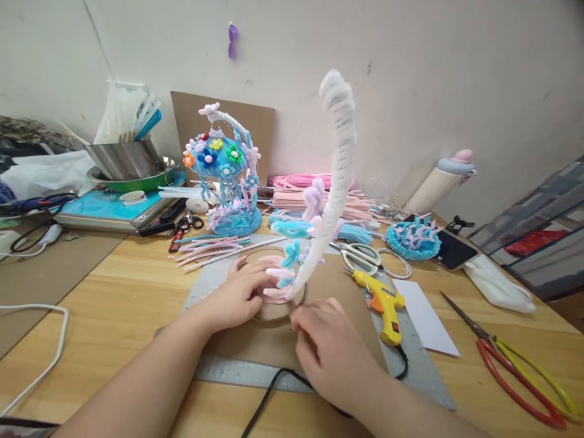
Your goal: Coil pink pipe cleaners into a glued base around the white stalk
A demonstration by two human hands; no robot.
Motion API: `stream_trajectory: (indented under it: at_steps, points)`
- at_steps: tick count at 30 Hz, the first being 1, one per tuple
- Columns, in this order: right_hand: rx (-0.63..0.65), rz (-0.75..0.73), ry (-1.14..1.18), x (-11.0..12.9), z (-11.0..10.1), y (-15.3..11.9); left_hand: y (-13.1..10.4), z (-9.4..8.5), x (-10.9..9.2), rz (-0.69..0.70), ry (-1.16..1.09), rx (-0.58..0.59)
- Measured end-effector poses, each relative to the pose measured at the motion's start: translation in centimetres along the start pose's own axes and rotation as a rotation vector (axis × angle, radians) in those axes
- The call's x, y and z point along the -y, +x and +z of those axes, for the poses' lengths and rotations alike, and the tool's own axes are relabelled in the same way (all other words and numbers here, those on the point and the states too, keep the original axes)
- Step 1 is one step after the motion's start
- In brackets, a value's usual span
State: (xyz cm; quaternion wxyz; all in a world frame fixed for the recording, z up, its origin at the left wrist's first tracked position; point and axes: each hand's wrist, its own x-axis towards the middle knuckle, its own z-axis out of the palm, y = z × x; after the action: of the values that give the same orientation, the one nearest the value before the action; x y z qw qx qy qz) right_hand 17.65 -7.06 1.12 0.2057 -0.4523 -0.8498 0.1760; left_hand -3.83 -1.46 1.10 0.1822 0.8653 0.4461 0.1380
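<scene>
A curved stem wrapped in white fuzzy pipe cleaner rises from a pink coiled base, with blue, pink and purple fuzzy pieces around its lower part. The base rests on a round cardboard disc, which lies on a brown cardboard sheet. My left hand lies at the left of the base, fingers bent and touching it; whether it grips anything is hidden. My right hand is at the disc's right edge, fingers curled together, and what they hold, if anything, is too small to make out.
A yellow glue gun and white-handled scissors lie to the right, beyond them red-and-yellow scissors. A decorated blue pipe-cleaner piece stands behind, beside pink pipe-cleaner bundles. A black cable crosses the front.
</scene>
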Motion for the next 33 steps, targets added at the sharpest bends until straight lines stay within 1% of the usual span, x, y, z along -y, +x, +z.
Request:
stream_trajectory:
  at_steps: [3, 6, 10, 15, 17, 20, 25, 29, 31, 33]
  points:
    - [0.033, 0.199, 0.013, -0.6, -0.2, 0.3, 0.0, 0.0, 0.0, -0.019, -0.001, 0.017]
    - [0.03, 0.295, -0.017, -1.1, 0.2, 0.7, -0.1, -0.2, 0.0, -0.036, -0.012, 0.04]
    - [-0.019, 0.284, -0.08, -1.3, 1.0, 1.1, -0.1, -0.5, 0.1, -0.042, -0.006, 0.045]
    - [-0.046, 0.249, -0.019, -1.6, 1.4, 1.5, -0.1, -0.8, 0.3, 0.021, -0.076, -0.004]
    - [-0.056, 0.235, 0.027, -1.9, 1.4, 1.6, -0.1, -0.7, 0.2, 0.012, -0.079, -0.01]
    - [-0.062, 0.222, 0.102, -2.5, 1.1, 1.8, -0.3, -0.4, -0.6, -0.082, -0.044, -0.024]
    - [-0.075, 0.191, 0.12, -4.0, 0.5, 2.3, -0.6, 0.9, -3.1, -0.319, 0.038, -0.077]
    - [-0.104, 0.218, 0.076, -5.0, 0.1, 3.0, -0.7, 1.9, -4.8, -0.364, 0.144, -0.117]
    - [-0.113, 0.238, 0.051, -4.9, -0.1, 3.1, -0.6, 2.1, -5.3, -0.377, 0.194, -0.117]
    - [-0.11, 0.239, 0.033, -4.2, -0.3, 2.8, -0.5, 2.3, -5.6, -0.381, 0.22, -0.106]
